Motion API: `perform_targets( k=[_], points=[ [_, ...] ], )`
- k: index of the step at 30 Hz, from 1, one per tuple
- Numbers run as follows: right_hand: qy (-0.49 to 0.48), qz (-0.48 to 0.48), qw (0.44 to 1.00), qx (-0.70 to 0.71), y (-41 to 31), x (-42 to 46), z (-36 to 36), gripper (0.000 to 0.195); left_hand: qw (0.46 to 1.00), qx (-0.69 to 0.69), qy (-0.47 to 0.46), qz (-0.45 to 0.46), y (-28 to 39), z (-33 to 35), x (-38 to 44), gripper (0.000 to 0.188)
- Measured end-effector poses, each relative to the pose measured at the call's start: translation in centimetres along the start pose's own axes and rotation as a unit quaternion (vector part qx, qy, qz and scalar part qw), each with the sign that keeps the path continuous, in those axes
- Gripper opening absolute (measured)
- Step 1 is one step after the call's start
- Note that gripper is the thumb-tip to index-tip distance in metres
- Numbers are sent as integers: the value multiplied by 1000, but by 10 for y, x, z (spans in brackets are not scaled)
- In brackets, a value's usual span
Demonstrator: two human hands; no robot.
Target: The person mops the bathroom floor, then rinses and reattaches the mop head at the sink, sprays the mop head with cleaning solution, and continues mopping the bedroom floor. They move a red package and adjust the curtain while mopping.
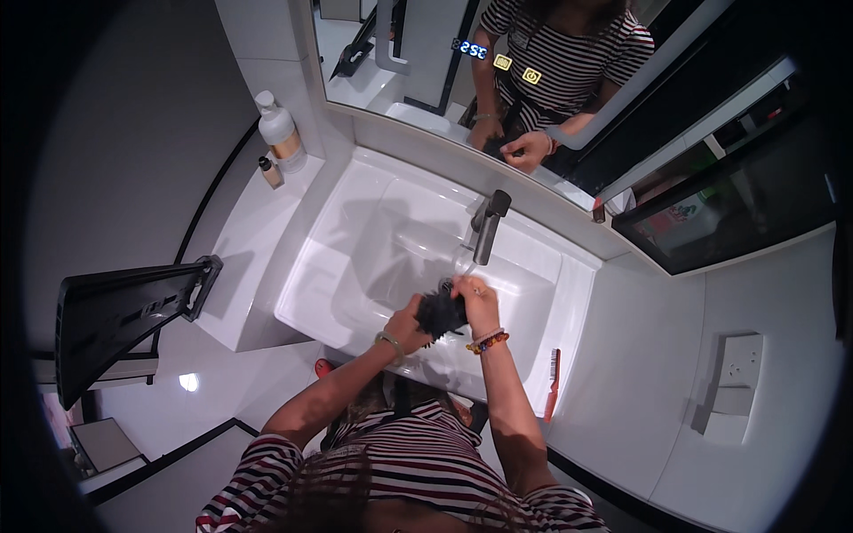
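Note:
Over the white sink basin [526, 293], my left hand [408, 326] grips a dark bristly object, perhaps a hairbrush [441, 314], from its left side. My right hand [478, 303] is at its upper right, fingers bent against it; whether they grip the object or something on it I cannot tell. Just beyond my right hand stands the dark metal faucet [490, 226], its spout pointing toward the hands. The drain lies partly hidden behind the fingers.
An orange comb [553, 385] lies on the sink's right rim. A pump bottle [281, 136] and a small cosmetic bottle [270, 173] stand on the left ledge, with a black panel-like object [126, 320] nearer me. The mirror [426, 86] and an open cabinet door [726, 200] are beyond the sink.

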State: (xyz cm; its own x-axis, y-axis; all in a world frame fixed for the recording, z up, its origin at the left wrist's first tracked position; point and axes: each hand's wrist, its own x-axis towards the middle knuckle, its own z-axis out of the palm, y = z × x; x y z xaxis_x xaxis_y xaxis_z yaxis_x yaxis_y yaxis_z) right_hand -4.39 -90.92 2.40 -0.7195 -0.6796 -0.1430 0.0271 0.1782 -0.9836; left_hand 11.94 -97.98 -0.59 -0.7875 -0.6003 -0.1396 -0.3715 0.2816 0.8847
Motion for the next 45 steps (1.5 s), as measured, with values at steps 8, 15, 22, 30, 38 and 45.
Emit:
perform_targets(
  k=[8, 15, 22, 30, 38, 45],
  points=[
    [95, -218, 905, -352, -55, 78, -7, 62, 839, -484, -113, -222, 4, -48, -11, 44],
    [30, -160, 877, -453, -42, 55, 4, 60, 700, -678, -89, -206, 3, -55, -20, 46],
    [-21, 175, 983, -50, -15, -20, 7, 45, 654, -731, -120, -151, 21, -58, -6, 49],
    [-5, 154, 872, 465, 14, -42, -2, 32, 933, -360, -23, 1, 2, -72, -1, 39],
    [-99, 194, 770, 600, 19, -41, -19, 36, 862, -488, 131, -36, 3, -83, -17, 37],
    [-135, 123, 751, 634, -52, -52, -2, 44, 956, -284, 21, -74, -47, -62, -41, 33]
  ],
)
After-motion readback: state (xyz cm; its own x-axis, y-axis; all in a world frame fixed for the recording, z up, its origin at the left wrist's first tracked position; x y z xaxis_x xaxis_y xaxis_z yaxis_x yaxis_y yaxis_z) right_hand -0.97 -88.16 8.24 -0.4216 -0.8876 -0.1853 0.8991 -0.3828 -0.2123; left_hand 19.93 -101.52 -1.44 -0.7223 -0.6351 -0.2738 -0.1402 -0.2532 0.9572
